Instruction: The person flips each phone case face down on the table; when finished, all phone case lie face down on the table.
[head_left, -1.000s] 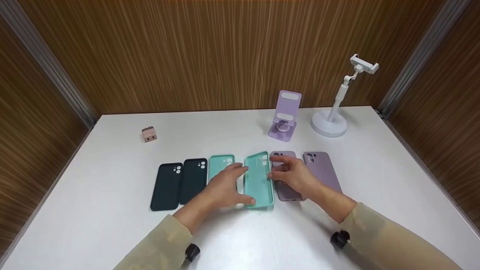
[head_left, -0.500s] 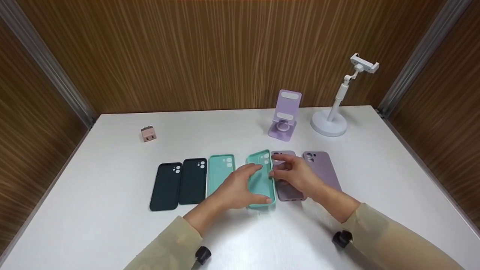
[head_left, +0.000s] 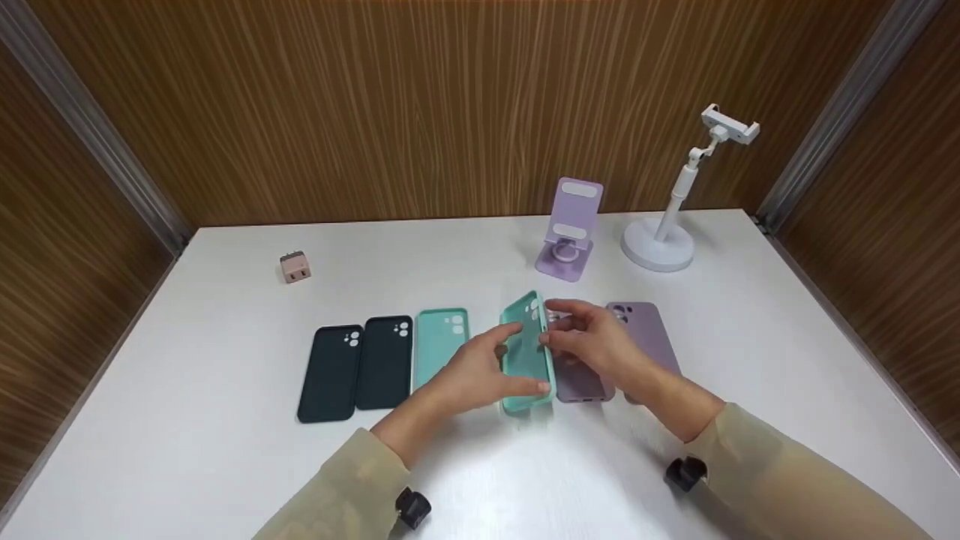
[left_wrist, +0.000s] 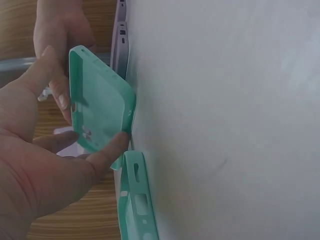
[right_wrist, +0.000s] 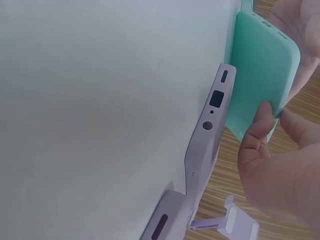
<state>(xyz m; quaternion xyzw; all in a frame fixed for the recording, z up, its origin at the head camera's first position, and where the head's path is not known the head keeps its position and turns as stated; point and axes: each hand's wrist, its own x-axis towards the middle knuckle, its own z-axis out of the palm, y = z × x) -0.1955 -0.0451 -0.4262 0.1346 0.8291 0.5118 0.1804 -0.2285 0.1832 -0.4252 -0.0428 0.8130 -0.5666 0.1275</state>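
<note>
A mint-green phone case [head_left: 525,360] stands tilted on its left long edge, its right edge raised and its hollow inside turned toward my left hand. My right hand [right_wrist: 280,165] pinches the raised edge between thumb and fingers. My left hand [left_wrist: 55,170] spreads over the case's left side. One left fingertip touches the low edge by the table, and the thumb is held out near the raised side. A second mint case [head_left: 441,345] lies flat just left, partly covered by the left hand. A mauve phone case [head_left: 581,379] lies under my right fingers.
Two dark phone cases [head_left: 330,375] lie side by side at left, and another mauve case [head_left: 649,337] at right. Behind stand a purple folding phone stand [head_left: 574,214] and a white pole phone holder [head_left: 658,246]. A pink plug adapter [head_left: 295,267] sits back left.
The mint case has tilted up further on its left edge and shifted slightly right. My left hand has moved right over it, while the right hand has kept its pinch and risen slightly.
</note>
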